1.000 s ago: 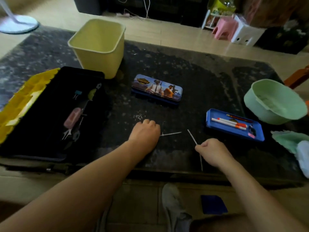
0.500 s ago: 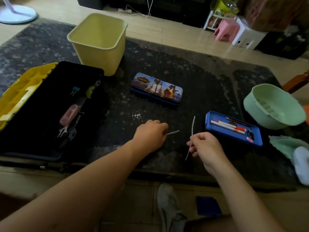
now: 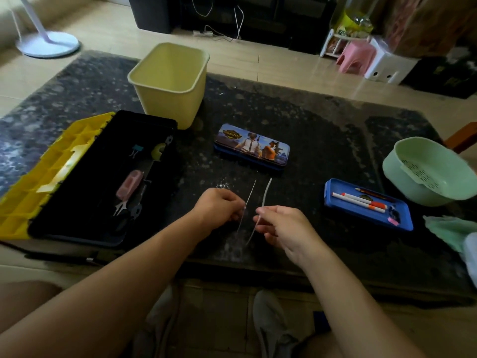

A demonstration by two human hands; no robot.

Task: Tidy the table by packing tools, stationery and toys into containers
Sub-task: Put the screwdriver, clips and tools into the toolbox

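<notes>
Fingertips (image 3: 238, 211) of the left hand (image 3: 219, 209) are pressed together on a thin pale strip (image 3: 249, 195), held near its middle so that it points up and away over the table (image 3: 322, 140). A second, slightly thicker strip (image 3: 266, 191) is pinched the same way by the right hand (image 3: 281, 226), its lower end trailing below the fingers. Both strips are lifted clear of the table and stand nearly parallel, just beside one another without being seen to touch. What they are — cable ties, perhaps — cannot be told for certain.

Several slips are possible from here. Each strip is gripped at one narrow point only, so either could pivot or slide out if the pinch is loosened while the hands travel; on the dark mottled top a fallen strip would be hard to find. If both are passed into one hand, the springy ends could flick apart and one be lost over the near edge.

Misplacement is the other risk. The open toolbox (image 3: 103, 177) lies to the left with small items already inside, the blue tray (image 3: 333, 192) of pens to the right, and the closed pencil case (image 3: 253, 146) just beyond the strips. A long strip dropped carelessly could be left hanging over a rim — and the toolbox lid (image 3: 38, 177) might then be kept from closing.
</notes>
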